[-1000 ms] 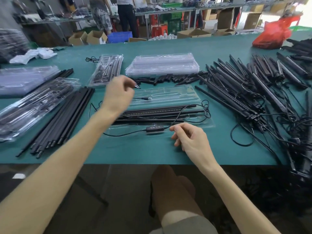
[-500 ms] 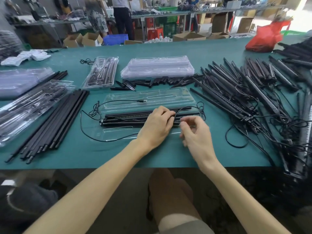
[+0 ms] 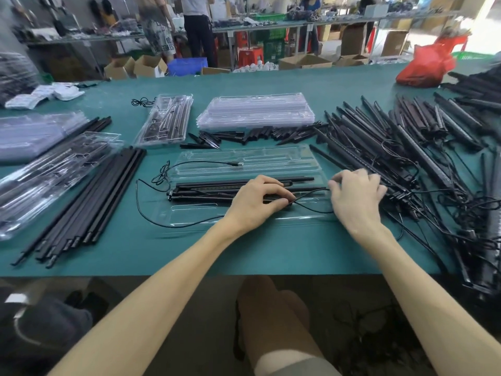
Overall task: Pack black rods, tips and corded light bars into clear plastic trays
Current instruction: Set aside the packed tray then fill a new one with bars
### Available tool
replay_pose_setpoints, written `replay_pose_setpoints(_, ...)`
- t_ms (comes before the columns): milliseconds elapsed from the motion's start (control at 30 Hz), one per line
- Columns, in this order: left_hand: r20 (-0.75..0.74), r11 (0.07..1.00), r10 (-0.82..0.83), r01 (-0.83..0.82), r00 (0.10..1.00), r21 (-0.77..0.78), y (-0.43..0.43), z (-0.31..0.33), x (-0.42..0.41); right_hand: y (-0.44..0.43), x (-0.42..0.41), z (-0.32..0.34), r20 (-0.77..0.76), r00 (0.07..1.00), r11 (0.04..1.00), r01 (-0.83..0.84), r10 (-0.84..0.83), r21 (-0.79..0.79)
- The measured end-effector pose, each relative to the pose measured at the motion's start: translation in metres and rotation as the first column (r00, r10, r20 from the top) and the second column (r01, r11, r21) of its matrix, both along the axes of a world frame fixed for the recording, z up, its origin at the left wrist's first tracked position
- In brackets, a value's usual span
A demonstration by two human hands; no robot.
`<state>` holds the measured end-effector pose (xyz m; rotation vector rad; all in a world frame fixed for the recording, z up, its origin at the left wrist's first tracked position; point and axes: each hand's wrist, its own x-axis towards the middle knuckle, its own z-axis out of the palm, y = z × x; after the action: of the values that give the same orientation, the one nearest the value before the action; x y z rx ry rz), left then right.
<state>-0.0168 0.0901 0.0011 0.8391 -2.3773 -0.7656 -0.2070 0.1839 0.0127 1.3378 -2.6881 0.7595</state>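
Observation:
A clear plastic tray (image 3: 260, 158) lies open before me on the green table. Black light bars (image 3: 206, 188) lie in its near half, and a thin black cord (image 3: 151, 218) loops out to the left. My left hand (image 3: 257, 204) rests over the bars and pinches the cord between thumb and fingers. My right hand (image 3: 355, 199) is just to the right at the tray's end, fingers curled, pinching a loop of the same cord (image 3: 311, 207). A plug end (image 3: 238, 164) lies in the tray's far half.
Loose black rods (image 3: 81, 210) lie at left beside filled trays (image 3: 51, 175). A stack of empty trays (image 3: 254, 109) and black tips (image 3: 271, 134) sit behind. A tangled heap of corded bars (image 3: 423, 158) fills the right. A red bag (image 3: 425, 66) is far right.
My left hand came down from above the tray onto the bars. My right hand moved from the inline switch up to the tray's right end, drawing the cord into a loop.

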Motion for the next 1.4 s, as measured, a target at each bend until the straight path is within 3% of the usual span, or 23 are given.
replay_pose_setpoints(100, 0.023, 1.000, -0.001, 0.001, 1.000, 0.019, -0.001, 0.000, 0.000, 0.009, 0.000, 0.000, -0.183, 0.983, 1.000, 0.012, -0.007, 0.028)
replay_pose_setpoints(267, 0.032, 0.997, 0.038, -0.040, 0.999, 0.064, 0.000, 0.001, -0.002, 0.021, -0.006, 0.008, -0.237, 0.971, 0.997, -0.022, 0.040, 0.079)
replay_pose_setpoints(400, 0.007, 0.994, 0.058, -0.059, 0.998, 0.091, 0.001, 0.002, -0.002, 0.022, -0.009, 0.013, -0.026, 0.996, 0.995, -0.088, 0.089, 0.050)
replay_pose_setpoints(500, -0.001, 0.991, 0.075, -0.075, 0.997, 0.112, 0.002, 0.002, -0.003, 0.021, -0.009, 0.018, 0.100, 0.987, 0.987, -0.113, 0.125, -0.117)
replay_pose_setpoints(733, -0.003, 0.993, 0.073, -0.072, 0.997, 0.099, 0.002, 0.003, -0.002, 0.015, 0.001, 0.031, 0.210, 0.948, 0.889, -0.126, 0.238, -0.440)
replay_pose_setpoints(867, -0.005, 0.992, 0.073, -0.072, 0.997, 0.108, 0.001, 0.002, -0.001, 0.013, 0.012, 0.036, 0.258, 0.909, 0.831, -0.146, 0.326, -0.537)
replay_pose_setpoints(1033, -0.002, 0.994, 0.074, -0.073, 0.997, 0.083, 0.003, 0.003, -0.002, 0.012, 0.025, 0.032, 0.375, 0.843, 0.862, -0.183, 0.385, -0.473)
replay_pose_setpoints(1167, -0.009, 0.994, 0.059, -0.058, 0.998, 0.092, 0.002, 0.003, -0.002, 0.015, 0.026, 0.026, 0.553, 0.727, 0.876, -0.138, 0.406, -0.462)
replay_pose_setpoints(1267, -0.006, 0.995, 0.053, -0.053, 0.999, 0.087, 0.001, 0.003, -0.002, 0.015, 0.023, 0.024, 0.550, 0.742, 0.908, -0.195, 0.383, -0.370)
replay_pose_setpoints(1400, -0.024, 0.994, 0.053, -0.050, 0.998, 0.100, 0.001, 0.002, -0.002, 0.018, 0.021, 0.026, 0.470, 0.796, 0.905, -0.217, 0.381, -0.365)
